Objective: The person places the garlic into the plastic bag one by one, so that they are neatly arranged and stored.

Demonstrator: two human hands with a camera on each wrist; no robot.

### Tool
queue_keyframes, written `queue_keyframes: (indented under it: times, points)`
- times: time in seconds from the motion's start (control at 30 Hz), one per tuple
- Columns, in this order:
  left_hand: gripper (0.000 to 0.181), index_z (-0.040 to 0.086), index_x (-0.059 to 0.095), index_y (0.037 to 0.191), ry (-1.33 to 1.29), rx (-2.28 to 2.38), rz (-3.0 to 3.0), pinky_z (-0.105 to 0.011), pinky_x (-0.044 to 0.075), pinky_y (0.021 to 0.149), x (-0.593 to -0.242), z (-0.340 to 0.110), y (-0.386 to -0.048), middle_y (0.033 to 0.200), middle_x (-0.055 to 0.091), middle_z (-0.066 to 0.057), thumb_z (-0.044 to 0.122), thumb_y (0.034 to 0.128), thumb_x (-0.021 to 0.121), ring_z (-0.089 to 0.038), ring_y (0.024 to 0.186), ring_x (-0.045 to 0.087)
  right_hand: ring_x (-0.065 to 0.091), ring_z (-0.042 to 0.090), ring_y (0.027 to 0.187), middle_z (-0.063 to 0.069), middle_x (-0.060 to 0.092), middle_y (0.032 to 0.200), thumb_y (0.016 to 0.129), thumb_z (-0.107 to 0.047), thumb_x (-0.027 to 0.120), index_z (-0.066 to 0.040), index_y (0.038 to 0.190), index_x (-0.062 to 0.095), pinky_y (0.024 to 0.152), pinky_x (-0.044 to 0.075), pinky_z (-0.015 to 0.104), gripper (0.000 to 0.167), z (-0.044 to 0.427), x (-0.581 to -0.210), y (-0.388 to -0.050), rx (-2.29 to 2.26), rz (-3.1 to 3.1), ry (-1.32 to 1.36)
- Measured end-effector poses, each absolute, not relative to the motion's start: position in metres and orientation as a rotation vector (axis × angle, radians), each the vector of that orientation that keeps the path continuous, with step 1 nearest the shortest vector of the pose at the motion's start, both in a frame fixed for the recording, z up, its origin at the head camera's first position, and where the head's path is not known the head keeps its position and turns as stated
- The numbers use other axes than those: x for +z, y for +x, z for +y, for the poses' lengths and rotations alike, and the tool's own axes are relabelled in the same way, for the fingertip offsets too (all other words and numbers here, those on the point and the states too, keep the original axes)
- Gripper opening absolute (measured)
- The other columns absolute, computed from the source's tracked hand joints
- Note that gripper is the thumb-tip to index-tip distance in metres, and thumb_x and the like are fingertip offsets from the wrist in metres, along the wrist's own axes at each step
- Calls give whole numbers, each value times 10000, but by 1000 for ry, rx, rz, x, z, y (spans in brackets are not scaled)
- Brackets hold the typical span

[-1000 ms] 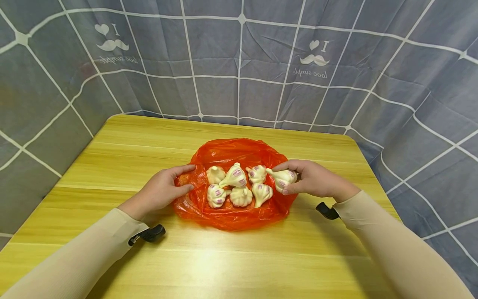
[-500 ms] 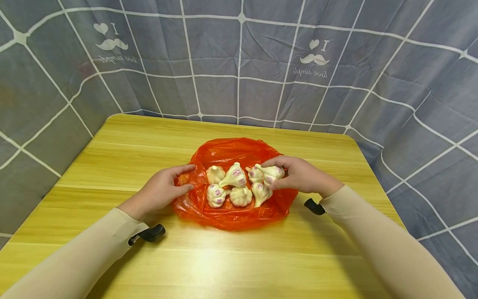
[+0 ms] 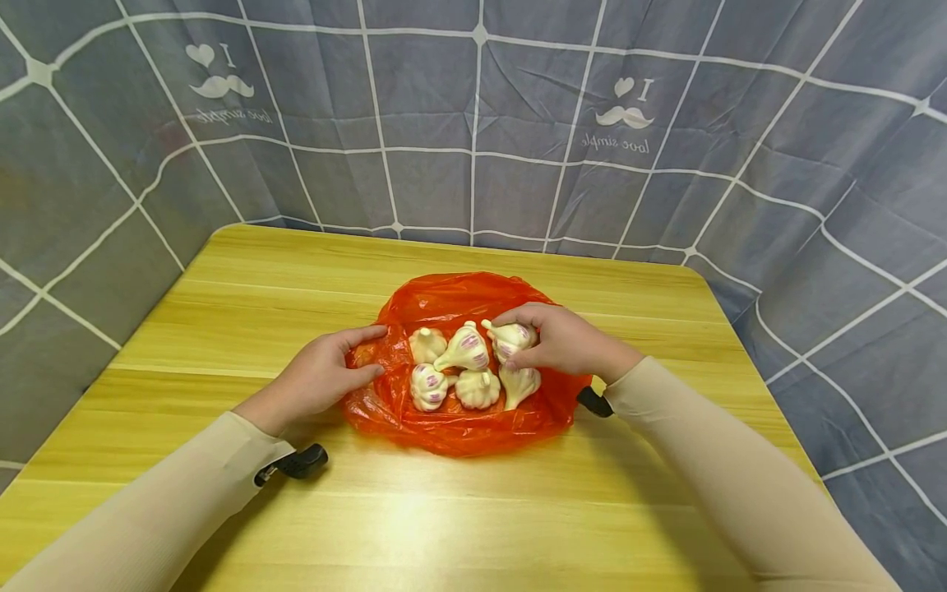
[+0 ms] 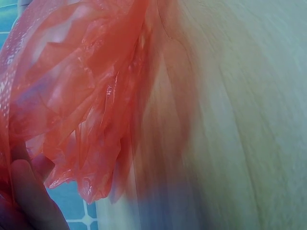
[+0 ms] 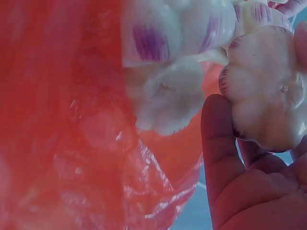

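Observation:
An orange-red plastic bag (image 3: 481, 436) lies spread open in the middle of the table, with several white garlic bulbs (image 3: 477, 390) streaked in purple inside. My left hand (image 3: 321, 374) holds the bag's left side; in the left wrist view its fingers (image 4: 33, 191) are against the thin plastic. Over the bag's right part, my right hand (image 3: 573, 341) grips another garlic bulb (image 3: 512, 335) between thumb and fingers, stem pointing left. The right wrist view shows that garlic bulb (image 5: 264, 88) from its root end, beside other bulbs. One bulb beneath it is mostly hidden.
The wooden table (image 3: 414, 526) carries the bag near its middle. A grey curtain (image 3: 429, 99) with white grid lines stands behind and along both sides. Black straps (image 3: 296, 462) hang under both wrists.
My right hand has moved left with its garlic bulb, from the bag's right edge to above the bulbs inside. The left hand and the bag have stayed in place.

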State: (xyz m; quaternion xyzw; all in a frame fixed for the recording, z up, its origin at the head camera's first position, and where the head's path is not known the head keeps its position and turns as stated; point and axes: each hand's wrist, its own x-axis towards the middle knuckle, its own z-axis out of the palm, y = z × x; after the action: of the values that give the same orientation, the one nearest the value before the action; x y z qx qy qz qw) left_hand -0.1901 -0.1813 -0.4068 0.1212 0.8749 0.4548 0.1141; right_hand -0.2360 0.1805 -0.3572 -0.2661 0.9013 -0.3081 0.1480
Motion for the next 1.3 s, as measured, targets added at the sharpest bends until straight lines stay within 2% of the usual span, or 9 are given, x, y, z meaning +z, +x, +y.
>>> queue_keyframes:
  times: [0.17, 0.33, 0.63, 0.87, 0.93, 1.17, 1.3]
  points:
    - [646, 128, 481, 1585, 350, 1343, 2557, -300, 595, 580, -409, -182, -191, 1039, 704, -156, 216, 994, 726, -184, 598, 675, 651, 195, 1031, 57, 680, 1332, 857, -185, 889, -141, 1394, 677, 882, 598, 315, 579, 171, -359, -238, -886, 2591, -759]
    - [645, 112, 482, 1582, 361, 1342, 2568, -299, 595, 582, -410, -183, -191, 1128, 702, -176, 212, 993, 726, -173, 597, 677, 652, 211, 1121, 51, 675, 1340, 854, -214, 893, -164, 1377, 690, 952, 590, 344, 563, 165, -362, -238, -866, 2597, -765]
    - [651, 140, 470, 1593, 341, 1331, 2552, -284, 577, 568, -410, -183, -191, 931, 691, -111, 229, 998, 720, -179, 595, 660, 635, 216, 1145, 70, 654, 1380, 858, -232, 893, -151, 1403, 672, 968, 568, 351, 594, 158, -367, -239, -827, 2600, -801]
    - [643, 149, 479, 1589, 351, 1314, 2577, -262, 529, 533, -411, -183, -192, 792, 612, -64, 228, 998, 721, -157, 555, 601, 616, 249, 1208, 90, 625, 1415, 863, -230, 888, -141, 1426, 652, 1025, 550, 398, 617, 157, -367, -237, -797, 2600, -791]
    - [641, 152, 483, 1586, 353, 1304, 2588, -260, 522, 529, -411, -183, -192, 814, 610, -70, 229, 996, 722, -152, 548, 589, 609, 255, 1224, 94, 615, 1431, 867, -225, 885, -145, 1438, 643, 1043, 538, 412, 625, 157, -368, -237, -793, 2599, -784]
    - [641, 145, 483, 1586, 340, 1330, 2571, -273, 555, 552, -411, -182, -191, 1058, 667, -144, 215, 995, 722, -159, 577, 623, 600, 252, 1226, 87, 618, 1436, 887, -195, 864, -158, 1431, 649, 1059, 526, 420, 587, 158, -369, -237, -780, 2604, -794]
    - [640, 141, 483, 1586, 334, 1333, 2564, -277, 563, 554, -411, -182, -191, 1042, 662, -152, 210, 996, 721, -167, 579, 631, 594, 254, 1221, 90, 621, 1423, 892, -193, 858, -164, 1416, 662, 1057, 526, 421, 560, 158, -369, -236, -769, 2615, -804]
